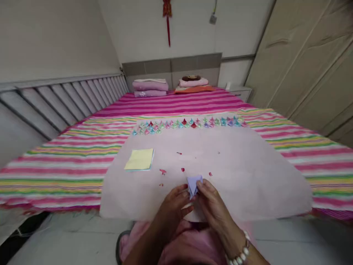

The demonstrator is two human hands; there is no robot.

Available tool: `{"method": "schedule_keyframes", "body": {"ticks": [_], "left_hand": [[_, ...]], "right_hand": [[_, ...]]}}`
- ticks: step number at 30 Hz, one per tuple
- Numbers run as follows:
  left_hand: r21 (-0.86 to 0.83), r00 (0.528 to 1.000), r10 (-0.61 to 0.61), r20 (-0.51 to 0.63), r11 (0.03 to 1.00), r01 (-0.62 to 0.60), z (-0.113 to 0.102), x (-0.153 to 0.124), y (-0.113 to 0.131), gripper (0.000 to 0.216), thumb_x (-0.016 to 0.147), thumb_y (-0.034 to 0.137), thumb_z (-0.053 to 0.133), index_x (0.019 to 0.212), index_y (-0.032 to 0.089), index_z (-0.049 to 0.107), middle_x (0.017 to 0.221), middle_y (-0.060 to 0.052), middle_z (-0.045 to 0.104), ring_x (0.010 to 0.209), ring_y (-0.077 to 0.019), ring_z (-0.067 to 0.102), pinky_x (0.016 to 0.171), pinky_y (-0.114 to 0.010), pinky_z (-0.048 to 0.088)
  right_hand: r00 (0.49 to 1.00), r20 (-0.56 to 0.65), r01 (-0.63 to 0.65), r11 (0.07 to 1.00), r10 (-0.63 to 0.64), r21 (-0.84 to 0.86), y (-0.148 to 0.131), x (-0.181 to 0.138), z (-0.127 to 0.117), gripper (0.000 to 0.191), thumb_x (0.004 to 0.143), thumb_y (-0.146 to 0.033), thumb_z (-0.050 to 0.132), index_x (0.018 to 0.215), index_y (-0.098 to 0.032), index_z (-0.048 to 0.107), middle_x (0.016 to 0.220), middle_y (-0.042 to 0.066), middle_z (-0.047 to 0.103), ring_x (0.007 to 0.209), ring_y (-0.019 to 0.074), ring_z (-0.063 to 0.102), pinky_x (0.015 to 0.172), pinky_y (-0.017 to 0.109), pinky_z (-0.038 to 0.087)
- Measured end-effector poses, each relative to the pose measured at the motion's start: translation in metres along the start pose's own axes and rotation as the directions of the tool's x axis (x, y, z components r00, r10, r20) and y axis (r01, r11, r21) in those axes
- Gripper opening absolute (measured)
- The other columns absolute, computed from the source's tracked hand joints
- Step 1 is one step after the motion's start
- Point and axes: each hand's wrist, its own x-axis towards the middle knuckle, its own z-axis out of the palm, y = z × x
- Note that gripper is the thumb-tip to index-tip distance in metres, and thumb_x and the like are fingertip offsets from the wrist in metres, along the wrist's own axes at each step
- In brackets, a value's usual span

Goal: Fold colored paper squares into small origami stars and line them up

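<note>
Pale pinkish tabletop point(248, 173) beneath, we're folding triangular lilac paper point(193, 183).
Right hand point(212, 200) is pinching; left hand point(175, 202) grip's unclear; edges want aligning.

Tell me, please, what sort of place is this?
It is most likely a bedroom: a wide bed with striped bedding fills much of the view, a grey headboard stands at its far end, and folded blankets lie before it.
</note>
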Motion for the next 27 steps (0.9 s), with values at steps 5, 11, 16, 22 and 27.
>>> {"method": "schedule_keyframes", "body": {"ticks": [5, 11, 16, 22, 27], "left_hand": [[-0.034, 0.995, -0.061, -0.074, 0.998, 0.059, 0.0, -0.001, 0.015, 0.023, 0.082, 0.035, 0.06, 0.095, 0.016, 0.063, 0.092, -0.003, 0.062, 0.076, -0.0114, 0.062, 0.057, -0.019, 0.048], [0.023, 0.999, -0.046, 0.02, 0.999, 0.046, -0.002, 0.003, 0.027, 0.02, 0.074, 0.028, 0.069, 0.084, 0.012, 0.063, 0.073, -0.001, 0.06, 0.061, -0.0055, 0.057, 0.05, -0.013, 0.041], [0.124, 0.988, 0.113, -0.107, 0.987, -0.1, -0.001, 0.006, 0.036, 0.026, 0.061, 0.024, 0.077, 0.079, 0.013, 0.061, 0.068, -0.001, 0.064, 0.062, -0.0085, 0.059, 0.058, -0.018, 0.046], [0.342, 0.928, 0.358, -0.104, 0.889, -0.305, 0.007, 0.007, 0.042, 0.022, 0.062, 0.025, 0.075, 0.076, 0.013, 0.062, 0.064, 0.002, 0.063, 0.063, -0.0095, 0.059, 0.063, -0.021, 0.049], [0.415, 0.897, 0.441, -0.024, 0.821, -0.392, 0.009, 0.006, 0.042, 0.015, 0.067, 0.024, 0.07, 0.076, 0.015, 0.062, 0.064, 0.003, 0.062, 0.063, -0.0098, 0.059, 0.063, -0.022, 0.049]], "right_hand": [[0.998, 0.053, 0.038, 0.992, -0.032, -0.12, -0.003, -0.005, -0.001, 0.019, 0.067, -0.033, 0.077, 0.081, -0.02, 0.072, 0.077, 0.002, 0.068, 0.072, 0.0161, 0.059, 0.071, 0.027, 0.045], [0.961, 0.207, 0.247, 0.908, -0.184, -0.339, -0.006, -0.003, -0.009, 0.01, 0.074, -0.029, 0.071, 0.081, -0.022, 0.071, 0.097, 0.003, 0.061, 0.089, 0.0196, 0.055, 0.078, 0.029, 0.043], [0.913, 0.343, 0.38, 0.768, -0.222, -0.515, -0.019, -0.002, -0.012, 0.009, 0.077, -0.029, 0.068, 0.074, -0.021, 0.067, 0.086, 0.004, 0.058, 0.083, 0.0201, 0.052, 0.072, 0.03, 0.041], [0.895, 0.388, 0.43, 0.651, -0.219, -0.625, -0.033, -0.003, -0.01, 0.012, 0.078, -0.033, 0.066, 0.081, -0.022, 0.068, 0.084, 0.005, 0.06, 0.08, 0.0205, 0.051, 0.073, 0.032, 0.04], [0.904, 0.397, 0.391, 0.683, -0.159, -0.616, -0.04, -0.007, -0.008, 0.021, 0.076, -0.036, 0.067, 0.092, -0.022, 0.068, 0.091, 0.006, 0.06, 0.089, 0.0231, 0.053, 0.082, 0.035, 0.04]]}}
